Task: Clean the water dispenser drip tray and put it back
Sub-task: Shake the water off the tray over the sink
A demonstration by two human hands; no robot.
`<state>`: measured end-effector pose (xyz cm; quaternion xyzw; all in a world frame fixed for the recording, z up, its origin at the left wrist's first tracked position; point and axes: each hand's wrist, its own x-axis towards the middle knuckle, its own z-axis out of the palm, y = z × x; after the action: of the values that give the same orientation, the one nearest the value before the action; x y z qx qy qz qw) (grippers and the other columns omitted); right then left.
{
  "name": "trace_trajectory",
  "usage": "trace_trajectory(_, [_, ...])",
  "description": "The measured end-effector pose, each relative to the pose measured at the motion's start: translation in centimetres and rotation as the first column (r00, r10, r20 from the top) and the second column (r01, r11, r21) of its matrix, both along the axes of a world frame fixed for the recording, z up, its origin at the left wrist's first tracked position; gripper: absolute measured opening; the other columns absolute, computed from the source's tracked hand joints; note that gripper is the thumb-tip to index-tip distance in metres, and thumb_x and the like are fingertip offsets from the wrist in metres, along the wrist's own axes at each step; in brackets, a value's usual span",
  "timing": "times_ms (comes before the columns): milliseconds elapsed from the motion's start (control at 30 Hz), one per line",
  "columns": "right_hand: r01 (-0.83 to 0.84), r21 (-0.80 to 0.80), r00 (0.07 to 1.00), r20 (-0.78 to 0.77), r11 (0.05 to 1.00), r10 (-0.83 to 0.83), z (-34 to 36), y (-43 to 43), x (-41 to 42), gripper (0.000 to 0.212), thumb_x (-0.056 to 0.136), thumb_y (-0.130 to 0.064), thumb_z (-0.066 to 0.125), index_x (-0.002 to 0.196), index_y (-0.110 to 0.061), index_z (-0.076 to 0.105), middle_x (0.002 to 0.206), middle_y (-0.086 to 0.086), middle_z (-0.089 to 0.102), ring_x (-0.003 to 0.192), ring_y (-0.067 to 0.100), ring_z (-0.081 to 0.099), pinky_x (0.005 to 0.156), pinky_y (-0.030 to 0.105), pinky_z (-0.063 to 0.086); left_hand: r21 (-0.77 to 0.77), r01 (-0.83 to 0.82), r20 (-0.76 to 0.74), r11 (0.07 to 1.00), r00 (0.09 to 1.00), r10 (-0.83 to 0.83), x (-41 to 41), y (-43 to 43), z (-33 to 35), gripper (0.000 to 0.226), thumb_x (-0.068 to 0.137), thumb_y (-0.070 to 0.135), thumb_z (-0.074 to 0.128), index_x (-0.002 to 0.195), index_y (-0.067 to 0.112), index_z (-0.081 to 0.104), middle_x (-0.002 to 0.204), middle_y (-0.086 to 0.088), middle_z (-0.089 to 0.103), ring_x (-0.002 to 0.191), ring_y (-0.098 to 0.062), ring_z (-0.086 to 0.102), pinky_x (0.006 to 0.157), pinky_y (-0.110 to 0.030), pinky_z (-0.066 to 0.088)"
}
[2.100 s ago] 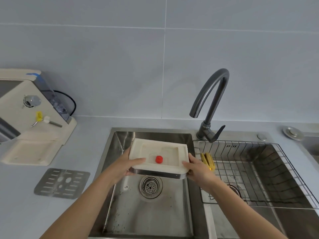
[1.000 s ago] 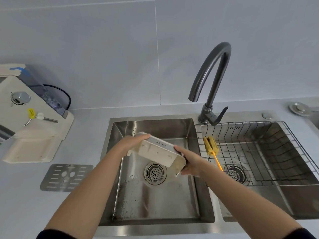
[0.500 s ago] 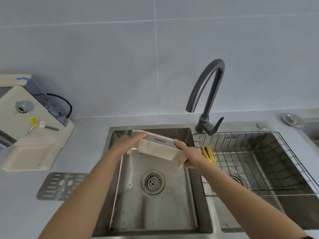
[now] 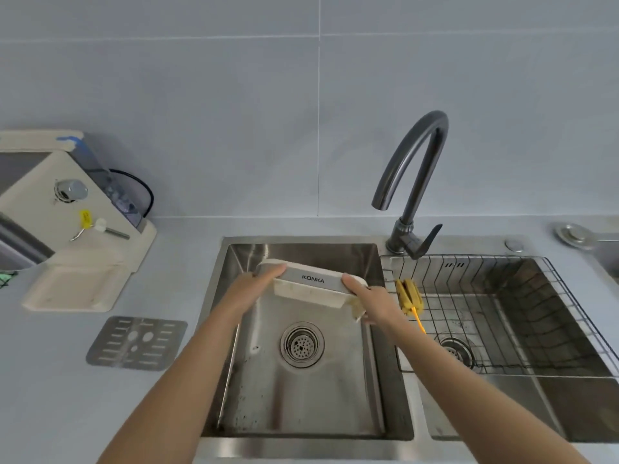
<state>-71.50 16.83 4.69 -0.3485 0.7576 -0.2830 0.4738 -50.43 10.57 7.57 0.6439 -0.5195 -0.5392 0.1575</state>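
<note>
The cream drip tray [image 4: 311,286], with a grey front strip reading KONKA, is held over the left sink basin [image 4: 301,390], tipped so its underside faces me. My left hand [image 4: 258,283] grips its left end and my right hand [image 4: 371,303] grips its right end. The tray's perforated metal cover plate [image 4: 135,343] lies flat on the counter to the left of the sink. The water dispenser [image 4: 63,222] stands at the far left with its tray slot bare.
A dark gooseneck faucet [image 4: 412,182] rises behind the divider between the basins. The right basin holds a wire rack [image 4: 522,313] and a yellow brush [image 4: 408,296]. A drain strainer [image 4: 302,344] sits in the left basin's floor.
The tray went from level, open side up with a red piece inside, to tipped over above the left basin. It has since risen toward the basin's back wall.
</note>
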Motion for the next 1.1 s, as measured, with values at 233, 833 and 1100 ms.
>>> trace_trajectory(233, [-0.073,0.401,0.976,0.216,0.913,-0.017,-4.9,4.6,1.7,0.054,0.076,-0.059,0.056,0.095,-0.008,0.06,0.091,0.015,0.067,0.082,0.03,0.065,0.082,0.042,0.056,0.484,0.025,0.059,0.875,0.996,-0.06,1.5,4.7,-7.3,0.076,0.059,0.073,0.059,0.105,0.013,0.068,0.104,-0.009,0.068,0.098,-0.025,0.061,0.098,-0.039,0.043])
trace_trajectory(833, [-0.186,-0.227,0.978,0.056,0.956,0.203,3.5,2.6,0.2,0.076,0.085,-0.039,0.057,0.144,-0.009,0.02,0.146,0.006,0.036,0.126,0.019,0.038,0.104,0.031,0.03,-0.007,-0.049,-0.262,0.999,0.964,0.045,1.5,2.9,-0.1,0.056,0.087,0.058,0.037,0.132,0.025,0.044,0.132,0.002,0.046,0.128,-0.015,0.037,0.112,-0.033,0.021])
trace_trajectory(1100, [-0.282,-0.416,0.937,0.074,0.865,0.341,4.5,3.7,0.0,0.074,0.081,-0.01,0.066,0.131,-0.037,0.019,0.099,-0.032,0.041,0.099,0.002,0.047,0.088,0.019,0.039,-0.119,-0.227,-0.297,0.967,0.937,0.183,1.1,4.1,0.0,0.035,0.096,0.024,0.04,0.13,0.018,0.048,0.106,0.003,0.06,0.089,-0.006,0.055,0.074,-0.023,0.043])
